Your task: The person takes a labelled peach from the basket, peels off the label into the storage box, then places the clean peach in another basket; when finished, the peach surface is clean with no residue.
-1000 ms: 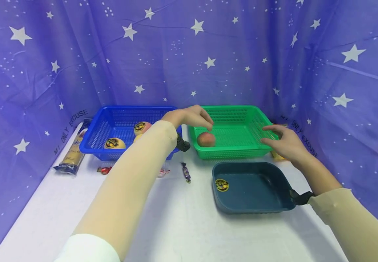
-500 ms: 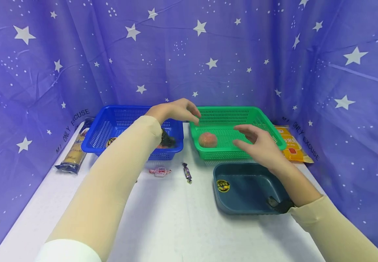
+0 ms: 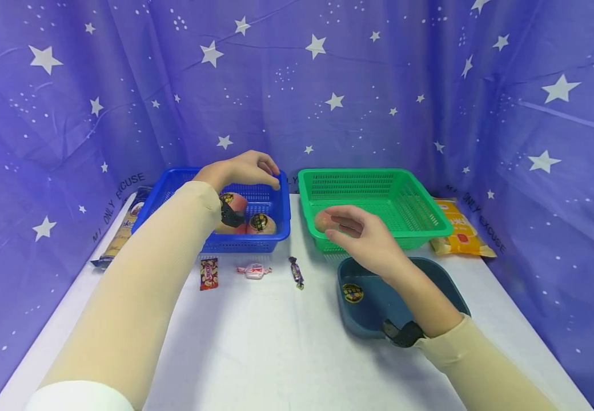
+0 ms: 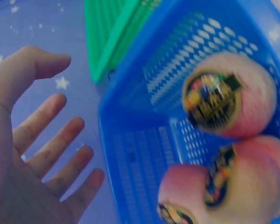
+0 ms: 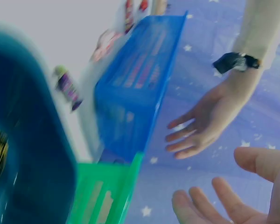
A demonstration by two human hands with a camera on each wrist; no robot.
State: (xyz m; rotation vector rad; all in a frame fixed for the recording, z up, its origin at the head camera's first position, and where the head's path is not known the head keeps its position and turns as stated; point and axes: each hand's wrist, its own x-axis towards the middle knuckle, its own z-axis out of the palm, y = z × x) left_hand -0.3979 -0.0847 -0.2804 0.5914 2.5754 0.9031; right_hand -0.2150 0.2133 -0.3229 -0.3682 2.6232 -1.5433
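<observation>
My left hand (image 3: 243, 169) hovers over the blue basket (image 3: 209, 244), fingers relaxed and apart, holding nothing. Below it, several pink-and-cream peaches with black-and-gold stickers lie in that basket; one peach (image 3: 262, 224) sits near its right front corner. In the left wrist view, the sticker on a peach (image 4: 252, 93) shows clearly beside my spread fingers (image 4: 67, 133). My right hand (image 3: 364, 234) is over the front left of the green basket (image 3: 369, 172), thumb and fingers parted. From the head view it partly covers a reddish peach (image 3: 321, 220) there; the right wrist view shows nothing between the fingers.
A dark teal bin (image 3: 374, 311) stands below my right forearm. Wrapped sweets lie in front of the baskets: a red packet (image 3: 209, 274), a pink candy (image 3: 254, 271) and a purple one (image 3: 296, 273). Yellow (image 3: 458, 228) and brown-gold (image 3: 119, 234) packages flank the baskets.
My left hand has moved left, from above the green basket to above the blue one. My right hand has swung left from the green basket's right side towards its peach, which stays in place.
</observation>
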